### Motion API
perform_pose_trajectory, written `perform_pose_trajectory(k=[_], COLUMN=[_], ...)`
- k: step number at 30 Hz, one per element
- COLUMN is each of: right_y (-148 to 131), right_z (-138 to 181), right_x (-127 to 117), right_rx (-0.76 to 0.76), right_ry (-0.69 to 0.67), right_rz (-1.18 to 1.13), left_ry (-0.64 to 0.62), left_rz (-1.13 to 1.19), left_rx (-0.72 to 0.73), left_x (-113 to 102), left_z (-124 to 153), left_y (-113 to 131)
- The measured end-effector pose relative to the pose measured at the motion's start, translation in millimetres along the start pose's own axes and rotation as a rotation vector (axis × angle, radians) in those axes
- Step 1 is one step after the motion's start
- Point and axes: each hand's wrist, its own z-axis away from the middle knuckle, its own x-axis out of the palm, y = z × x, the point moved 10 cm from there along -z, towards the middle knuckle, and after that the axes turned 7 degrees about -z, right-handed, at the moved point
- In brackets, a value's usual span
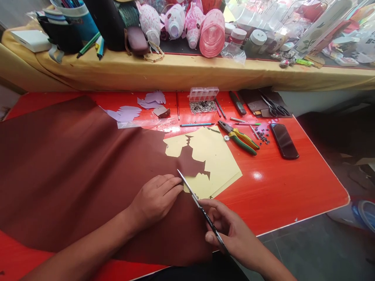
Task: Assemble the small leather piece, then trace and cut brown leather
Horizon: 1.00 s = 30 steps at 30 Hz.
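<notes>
A large brown sheet (96,183), leather-like, spreads over the left and middle of the table, with a jagged cut edge on its right. My left hand (158,197) rests on the sheet near that edge, fingers together and bent around the material; its thumb is hidden. In my right hand (227,226) is a pair of scissors (201,208), thumb and fingers about the handles. The blades point up and left, their tip over the sheet just beside my left fingertips. Yellow paper (222,160) lies at the sheet's cut edge.
Pliers (238,137), a phone (284,141) and loose eyelets (263,136) lie on the red table (287,187) to the right. Behind are a clear box of metal fittings (203,102), black scissors (275,106) and purple paper scraps (125,113). A cluttered shelf (117,72) runs along the back.
</notes>
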Motion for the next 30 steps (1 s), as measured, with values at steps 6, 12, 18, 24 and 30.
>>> perform_pose_trajectory(k=[6,12,18,24,30], right_y=[1,9,10,4,4], right_z=[-2,-4,-4,-4,-5], right_x=[-1,-1,5,11,19], right_rx=[-0.013,-0.017,-0.042,-0.029,-0.030], right_ry=[0.010,0.027,0.055,0.067,0.085], right_rz=[0.016,0.032,0.026,0.014,-0.031], left_ry=[0.003,0.001,-0.010,-0.011,0.007], left_rz=[-0.001,-0.001,0.006,0.024,0.049], left_rx=[0.004,0.005,-0.006,-0.017,-0.019], left_x=[0,0,2,2,1], left_z=[0,-1,-1,0,1], left_y=[0,0,-1,-3,-4])
